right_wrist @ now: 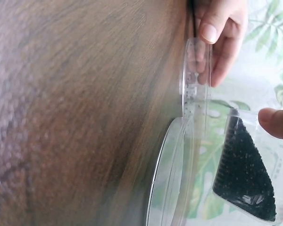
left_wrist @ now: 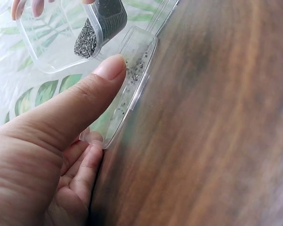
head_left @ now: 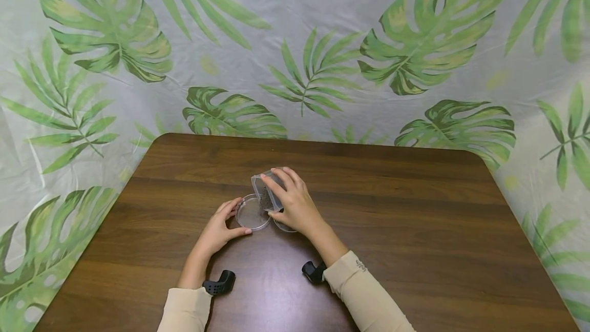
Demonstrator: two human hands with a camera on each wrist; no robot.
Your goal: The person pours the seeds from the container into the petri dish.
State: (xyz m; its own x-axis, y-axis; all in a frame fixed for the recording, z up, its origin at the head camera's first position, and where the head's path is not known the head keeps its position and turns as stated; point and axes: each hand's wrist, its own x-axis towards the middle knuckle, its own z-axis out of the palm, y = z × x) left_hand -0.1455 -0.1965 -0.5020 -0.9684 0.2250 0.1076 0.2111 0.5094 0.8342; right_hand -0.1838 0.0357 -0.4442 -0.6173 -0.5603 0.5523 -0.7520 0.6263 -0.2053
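Note:
In the head view my right hand [head_left: 297, 205] grips a clear plastic tub [head_left: 259, 187], tilted to the left over a petri dish [head_left: 251, 225]. Dark granules [right_wrist: 243, 174] lie heaped along the tub's lower side in the right wrist view. A few granules [left_wrist: 133, 75] are scattered inside the dish, seen from the left wrist. My left hand [head_left: 218, 232] holds the dish at its left rim, thumb in front and fingers behind. Right beside it sits a second clear round dish or lid [right_wrist: 167, 174], partly hidden under my right hand in the head view.
Everything stands on a brown wood-grain table [head_left: 392, 219] with rounded far corners. Behind and beside it hangs a pale cloth [head_left: 318, 9] printed with green leaves. Black wrist devices [head_left: 221, 283] are strapped at both cuffs.

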